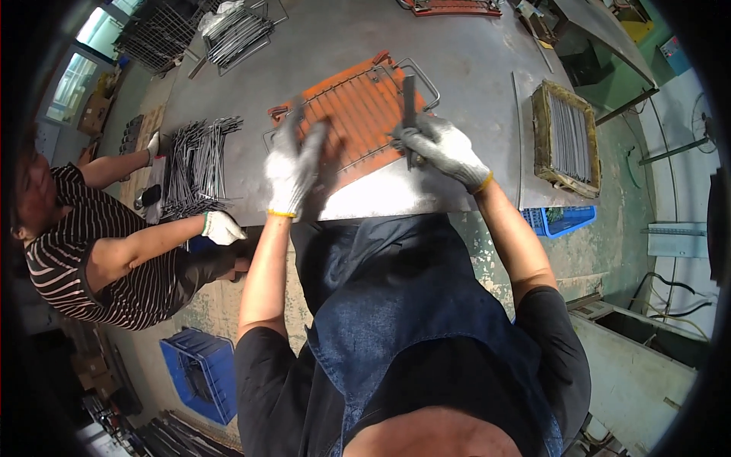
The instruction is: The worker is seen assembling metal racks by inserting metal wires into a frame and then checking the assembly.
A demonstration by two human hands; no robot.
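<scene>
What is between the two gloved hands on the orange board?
In the head view, between the left hand and the right hand lies the wire grill rack on the orange board; its thin metal bars cross the gap.

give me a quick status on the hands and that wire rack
Left hand open, flat on the wire rack. Right hand shut on a metal bar. Rack lies on the orange plate. Nothing in the way.

A wire grill rack (358,114) lies flat on an orange jig (346,103).
</scene>
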